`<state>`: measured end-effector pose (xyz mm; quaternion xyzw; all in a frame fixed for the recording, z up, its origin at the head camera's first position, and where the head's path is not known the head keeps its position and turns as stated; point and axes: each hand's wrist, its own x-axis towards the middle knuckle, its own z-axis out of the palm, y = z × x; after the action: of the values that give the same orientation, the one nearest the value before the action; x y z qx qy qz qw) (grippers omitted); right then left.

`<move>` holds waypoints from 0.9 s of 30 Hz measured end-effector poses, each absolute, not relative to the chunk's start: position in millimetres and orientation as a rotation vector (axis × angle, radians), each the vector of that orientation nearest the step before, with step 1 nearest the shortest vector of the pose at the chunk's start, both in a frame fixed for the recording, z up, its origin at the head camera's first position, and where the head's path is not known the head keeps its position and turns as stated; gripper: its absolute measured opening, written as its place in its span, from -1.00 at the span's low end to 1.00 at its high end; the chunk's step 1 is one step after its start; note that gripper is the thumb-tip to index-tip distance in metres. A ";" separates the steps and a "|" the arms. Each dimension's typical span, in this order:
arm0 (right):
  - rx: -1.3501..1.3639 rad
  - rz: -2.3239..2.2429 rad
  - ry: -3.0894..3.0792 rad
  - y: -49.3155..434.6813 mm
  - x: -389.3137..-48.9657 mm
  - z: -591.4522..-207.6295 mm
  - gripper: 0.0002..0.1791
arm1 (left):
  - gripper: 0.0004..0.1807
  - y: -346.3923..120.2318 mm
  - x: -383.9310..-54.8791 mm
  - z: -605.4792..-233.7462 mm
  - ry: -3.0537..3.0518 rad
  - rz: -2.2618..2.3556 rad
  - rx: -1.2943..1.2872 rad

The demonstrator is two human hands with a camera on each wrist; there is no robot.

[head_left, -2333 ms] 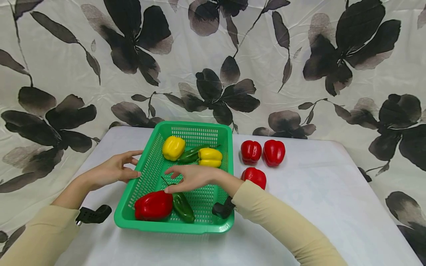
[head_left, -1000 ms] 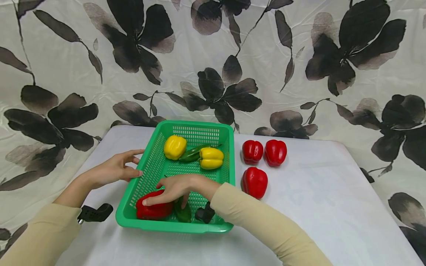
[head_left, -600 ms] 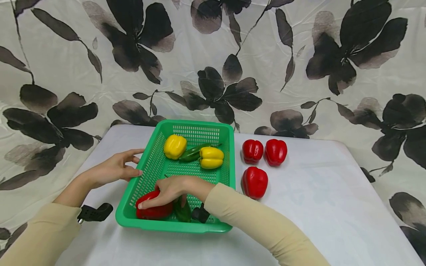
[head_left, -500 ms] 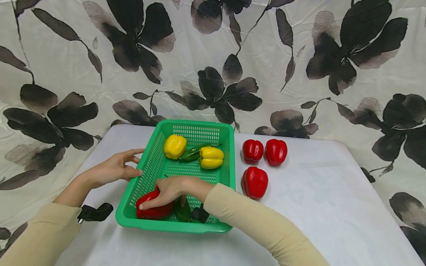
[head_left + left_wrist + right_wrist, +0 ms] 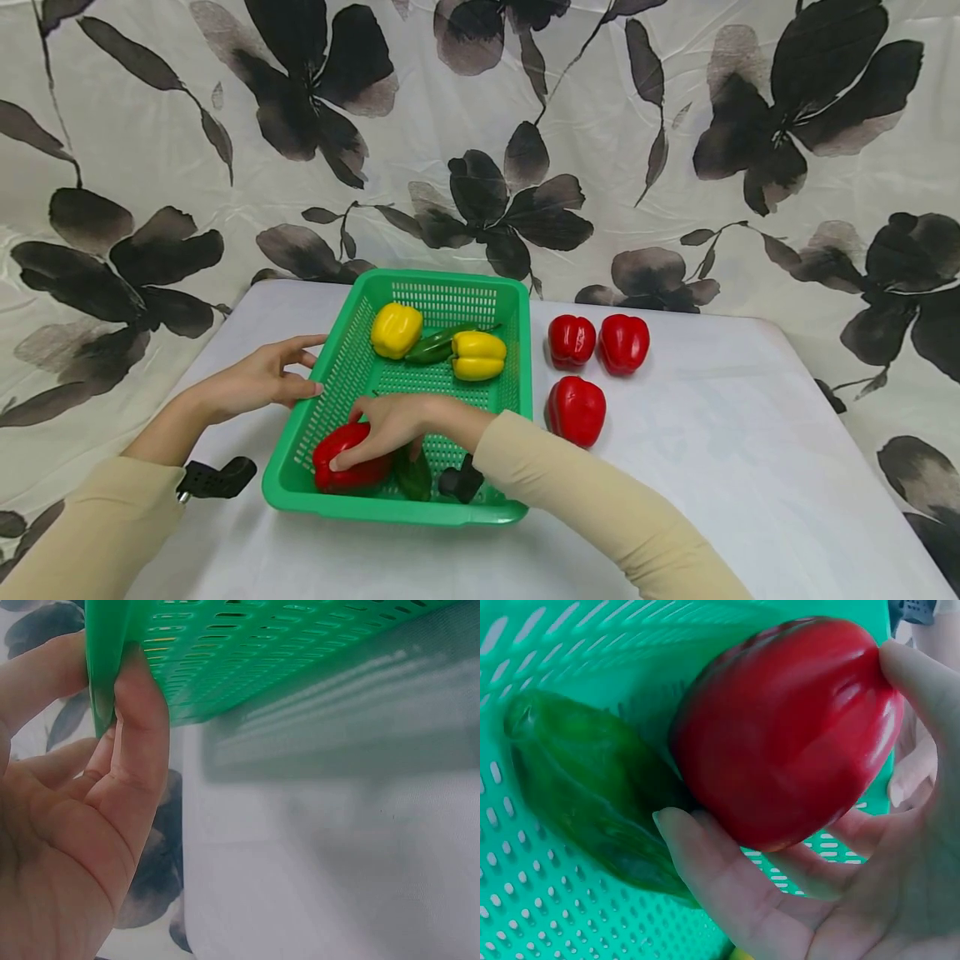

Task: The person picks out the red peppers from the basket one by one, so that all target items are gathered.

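My right hand (image 5: 392, 427) reaches into the green plastic basket (image 5: 279, 490) and grips a red bell pepper (image 5: 787, 727) in its front left corner. In the right wrist view the thumb lies on one side of that pepper and the fingers curl under the other. Next to it lies a green pepper (image 5: 585, 787), partly covered by the hand in the head view. My left hand (image 5: 258, 383) pinches the basket's left rim (image 5: 105, 667) between thumb and fingers. Farther back in the basket are two yellow bell peppers (image 5: 396, 331) and a long green pepper (image 5: 431, 346).
Three red bell peppers (image 5: 576, 412) rest on the white-covered table (image 5: 712, 433) just right of the basket. Behind the table hangs a floral cloth (image 5: 480, 100). A black wrist mount (image 5: 217, 478) sits on the left sleeve, another on the right one.
My right hand came down from above the green pepper onto the red bell pepper and took hold of it. The pepper has now shifted slightly right. The left hand stayed on the rim.
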<state>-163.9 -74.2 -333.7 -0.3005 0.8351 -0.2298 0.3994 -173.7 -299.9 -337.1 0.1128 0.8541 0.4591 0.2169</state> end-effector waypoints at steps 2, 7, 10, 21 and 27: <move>-0.788 -0.580 2.110 -72.0 -164.8 -332.8 -0.31 | -0.11 -300.0 -173.7 -336.9 2.366 1.270 0.309; -0.858 -0.574 2.113 -66.3 -165.7 -330.1 -0.28 | -0.11 -300.2 -173.6 -336.8 2.364 1.269 0.306; -0.882 -0.607 2.100 -62.4 -167.2 -328.0 -0.28 | -0.11 -300.1 -173.9 -337.0 2.364 1.268 0.307; -1.002 -0.732 2.076 -50.6 -173.9 -324.1 -0.26 | -0.12 -300.0 -173.8 -336.7 2.357 1.271 0.306; -1.045 -0.736 2.110 -43.8 -174.8 -320.0 -0.22 | -0.12 -299.5 -173.7 -336.7 2.367 1.265 0.307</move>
<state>-174.8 -43.8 -320.0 -0.3998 0.8072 -0.2814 0.3308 -173.7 -299.5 -336.7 0.1111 0.8551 0.4569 0.2184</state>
